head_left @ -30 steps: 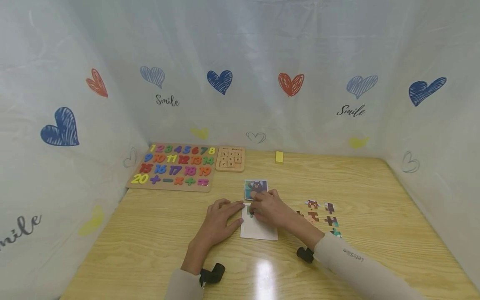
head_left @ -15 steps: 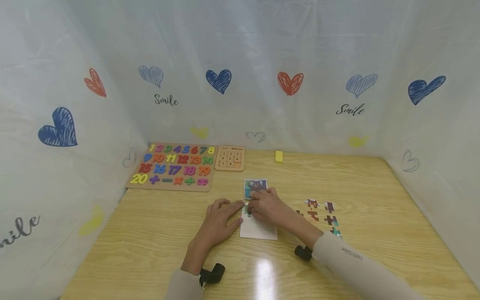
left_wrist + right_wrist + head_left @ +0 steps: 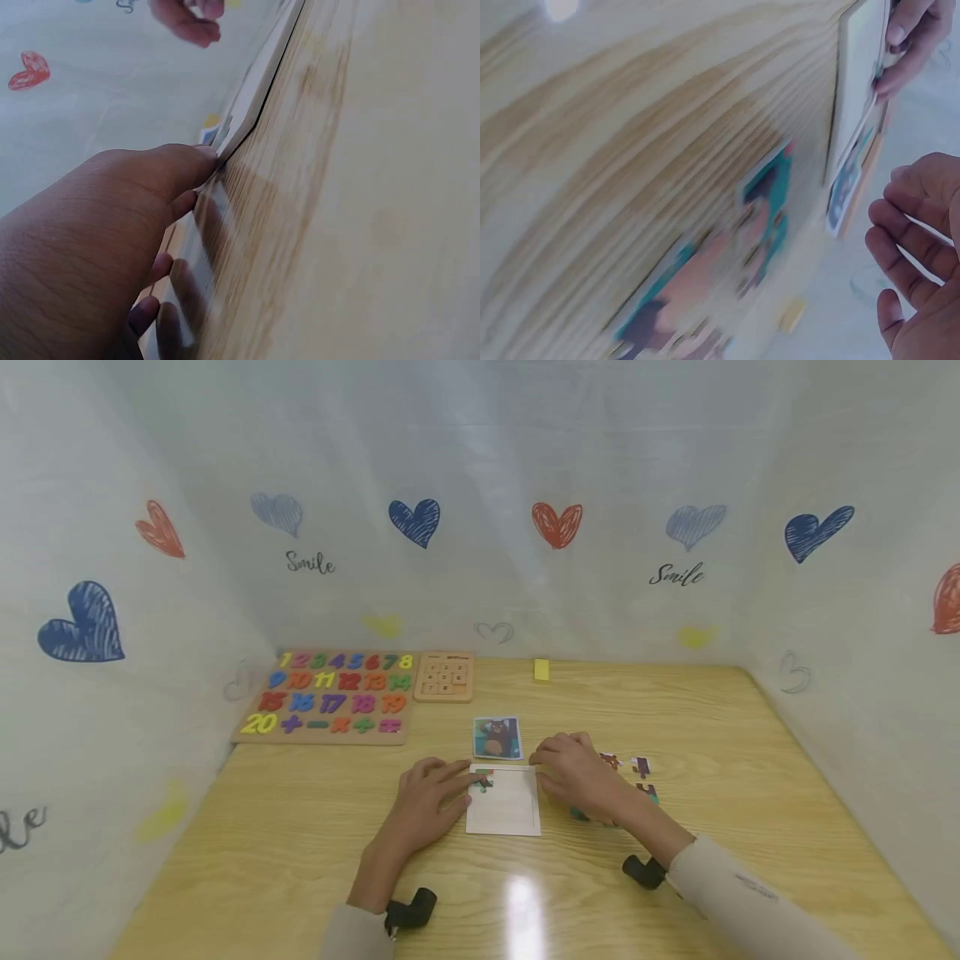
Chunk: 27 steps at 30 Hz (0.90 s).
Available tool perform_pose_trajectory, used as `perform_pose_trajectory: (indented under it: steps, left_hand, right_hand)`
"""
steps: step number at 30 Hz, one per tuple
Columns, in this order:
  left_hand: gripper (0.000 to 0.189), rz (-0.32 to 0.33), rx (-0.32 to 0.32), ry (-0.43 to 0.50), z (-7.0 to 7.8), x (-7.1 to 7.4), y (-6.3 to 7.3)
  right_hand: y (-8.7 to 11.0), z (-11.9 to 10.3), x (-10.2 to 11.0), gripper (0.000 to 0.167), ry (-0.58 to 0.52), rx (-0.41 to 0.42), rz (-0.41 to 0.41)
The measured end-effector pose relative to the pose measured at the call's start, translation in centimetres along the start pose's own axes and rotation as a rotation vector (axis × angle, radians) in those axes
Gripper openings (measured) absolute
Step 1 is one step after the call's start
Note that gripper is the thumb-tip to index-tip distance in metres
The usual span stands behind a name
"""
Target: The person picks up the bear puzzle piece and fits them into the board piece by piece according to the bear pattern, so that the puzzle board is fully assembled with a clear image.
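A white puzzle tray (image 3: pixel 506 806) lies flat on the table, with one green puzzle piece (image 3: pixel 484 786) in its far left corner. My left hand (image 3: pixel 426 802) rests at the tray's left edge, fingers fairly straight; one fingertip reaches the piece. In the left wrist view the thumb (image 3: pixel 184 166) touches the tray's rim. My right hand (image 3: pixel 581 777) hovers right of the tray, fingers loosely bent and nothing between them in the right wrist view. Beneath it lie loose puzzle pieces (image 3: pixel 694 277), partly hidden in the head view. A bear picture card (image 3: pixel 497 738) lies just beyond the tray.
A number board (image 3: pixel 322 697) with coloured digits stands at the far left. Beside it lies a wooden number-slide puzzle (image 3: pixel 444 677). Near the back edge sits a yellow block (image 3: pixel 542 670). A white curtain (image 3: pixel 480 460) printed with hearts encloses the table.
My right hand has left the green piece in the tray and moved right, over the loose pieces. The left hand stays at the tray's edge. The head view has shifted slightly.
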<state>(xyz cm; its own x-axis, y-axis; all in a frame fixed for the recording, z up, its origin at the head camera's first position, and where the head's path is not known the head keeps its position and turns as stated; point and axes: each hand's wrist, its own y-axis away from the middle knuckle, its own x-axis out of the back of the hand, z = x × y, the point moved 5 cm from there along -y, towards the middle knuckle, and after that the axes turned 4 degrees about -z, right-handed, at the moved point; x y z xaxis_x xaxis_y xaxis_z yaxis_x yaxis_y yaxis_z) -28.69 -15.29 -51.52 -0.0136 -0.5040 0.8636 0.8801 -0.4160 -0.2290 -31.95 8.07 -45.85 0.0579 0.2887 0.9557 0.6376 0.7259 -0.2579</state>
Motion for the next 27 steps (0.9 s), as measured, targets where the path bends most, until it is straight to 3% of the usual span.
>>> perform_pose_trajectory:
  steps: [12, 27]
  left_hand:
    - [0.036, -0.026, 0.016, 0.025, 0.0, -0.1, -0.2]
    - [0.036, -0.005, 0.004, 0.033, 0.1, -0.1, 0.0]
  right_hand:
    - [4.0, 4.0, 1.2, 0.019, 0.01, -0.108, 0.017]
    - [6.5, 7.6, 1.4, 0.024, 0.066, -0.219, 0.006]
